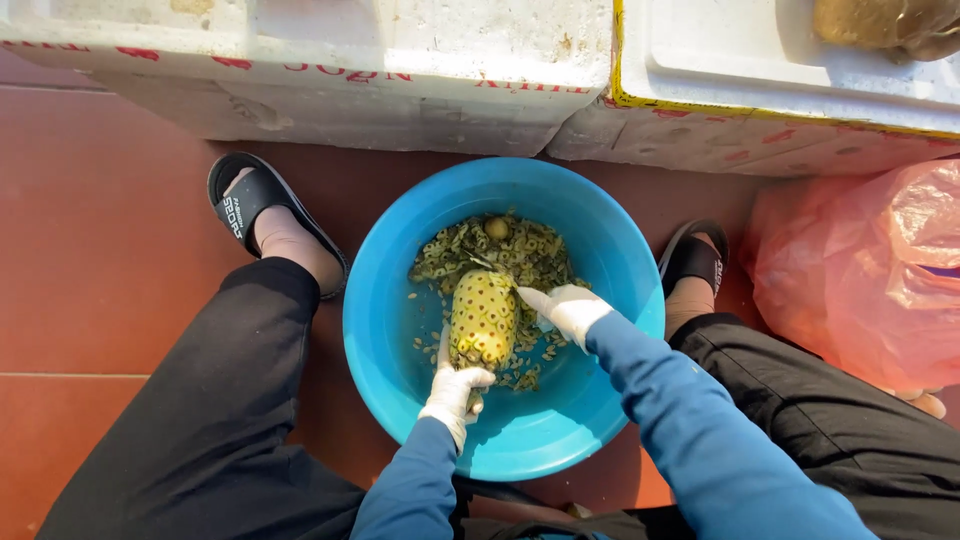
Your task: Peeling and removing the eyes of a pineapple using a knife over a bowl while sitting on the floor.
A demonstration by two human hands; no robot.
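A peeled yellow pineapple (483, 318) with rows of dark eyes hangs over a blue plastic basin (600, 250). My left hand (455, 385), in a white glove, grips its lower end. My right hand (565, 308), also gloved in white, presses against the fruit's right side; whatever it holds is hidden by the fingers. Several green and yellow peel scraps (500, 250) lie in the bottom of the basin, heaped toward the far side.
Two white foam boxes (330, 70) (780, 90) stand beyond the basin. A pink plastic bag (870, 270) lies at the right. My feet in black slippers (245, 200) (692, 255) flank the basin on a red tiled floor (90, 250).
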